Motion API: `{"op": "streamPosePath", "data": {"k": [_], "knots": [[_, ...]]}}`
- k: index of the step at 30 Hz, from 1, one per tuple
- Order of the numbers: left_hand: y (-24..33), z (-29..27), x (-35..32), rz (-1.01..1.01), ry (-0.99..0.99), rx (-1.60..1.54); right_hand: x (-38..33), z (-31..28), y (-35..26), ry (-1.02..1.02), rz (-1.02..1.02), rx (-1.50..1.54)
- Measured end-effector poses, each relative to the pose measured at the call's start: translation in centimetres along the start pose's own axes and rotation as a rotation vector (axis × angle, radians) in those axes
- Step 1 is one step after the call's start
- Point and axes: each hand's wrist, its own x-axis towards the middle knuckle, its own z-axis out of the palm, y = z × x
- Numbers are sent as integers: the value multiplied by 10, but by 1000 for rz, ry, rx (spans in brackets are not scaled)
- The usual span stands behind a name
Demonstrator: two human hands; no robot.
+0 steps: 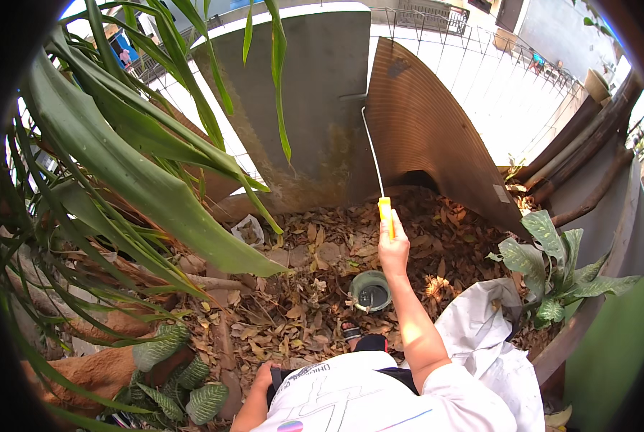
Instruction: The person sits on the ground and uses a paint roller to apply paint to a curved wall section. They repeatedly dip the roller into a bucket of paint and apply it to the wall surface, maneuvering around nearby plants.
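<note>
Left hand (264,374) rests low by the shirt (grip unclear); right hand (393,248) fisted round 1 yellow-handled rod (384,209)

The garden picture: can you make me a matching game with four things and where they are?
Things:
1. right hand
2. round pot
3. white sack
4. spotted plant

Places:
a. on the dry leaves, below the raised hand
b. at the right edge, beside the low wall
c. wrapped round a yellow handle with a thin white rod
d. lying on the ground by the person's right arm

Pairs: 1-c, 2-a, 3-d, 4-b
</note>
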Motion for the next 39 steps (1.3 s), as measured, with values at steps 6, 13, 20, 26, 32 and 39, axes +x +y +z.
{"op": "streamPosePath", "data": {"k": [6,13,20,26,32,39], "knots": [[-19,2,9,-42,4,10,1,3,8,-52,54,-95],[36,-4,-5,32,15,135,22,30,53,7,38,-124],[8,-1,-5,-124,17,-130,7,9,10,48,-97,48],[30,-5,-18,-103,-22,121,0,2,-1,8,-25,-97],[8,7,10,34,-4,-195,19,22,48,-44,79,-131],[5,2,12,29,-96,-294,22,23,32,31,0,-42]]}}
